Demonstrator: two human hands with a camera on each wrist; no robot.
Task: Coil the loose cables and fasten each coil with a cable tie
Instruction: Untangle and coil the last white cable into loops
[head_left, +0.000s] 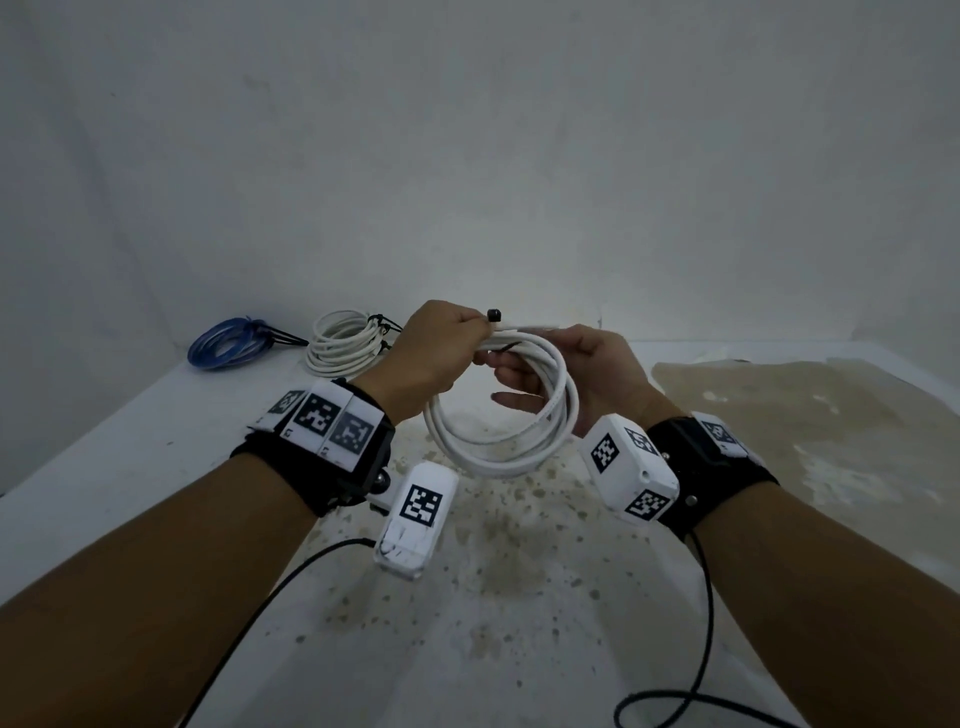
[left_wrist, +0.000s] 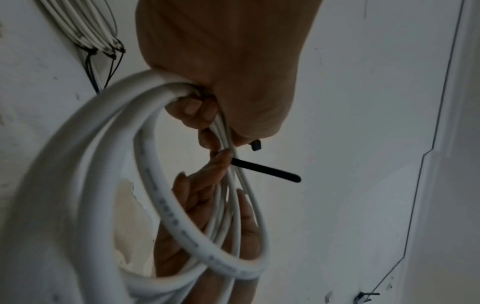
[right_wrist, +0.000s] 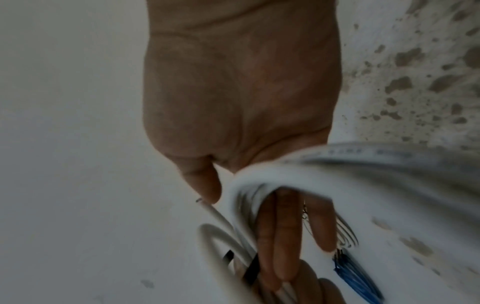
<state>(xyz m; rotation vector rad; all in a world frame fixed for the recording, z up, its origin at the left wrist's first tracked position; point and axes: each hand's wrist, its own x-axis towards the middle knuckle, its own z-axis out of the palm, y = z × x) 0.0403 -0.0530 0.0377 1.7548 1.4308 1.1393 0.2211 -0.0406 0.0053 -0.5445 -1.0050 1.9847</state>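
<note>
Both hands hold a white cable coil (head_left: 498, 457) in the air above the table. My left hand (head_left: 436, 353) grips the top of the coil (left_wrist: 166, 216), fingers curled round the strands. A black cable tie (head_left: 493, 314) is wrapped there; its head sticks up by the left thumb and its tail (left_wrist: 267, 170) points out sideways. My right hand (head_left: 576, 374) has its fingers (right_wrist: 285, 236) passed through the coil (right_wrist: 363, 164), with the thumb pressing a loose cable end on top. The right index fingertip touches the tie.
A blue coil (head_left: 228, 345) and a white coil (head_left: 340, 348), both bound with black ties, lie at the back left of the white table (head_left: 130, 467). Brown stains (head_left: 805, 415) mark the table's right side. Black camera leads (head_left: 701, 649) hang near the front.
</note>
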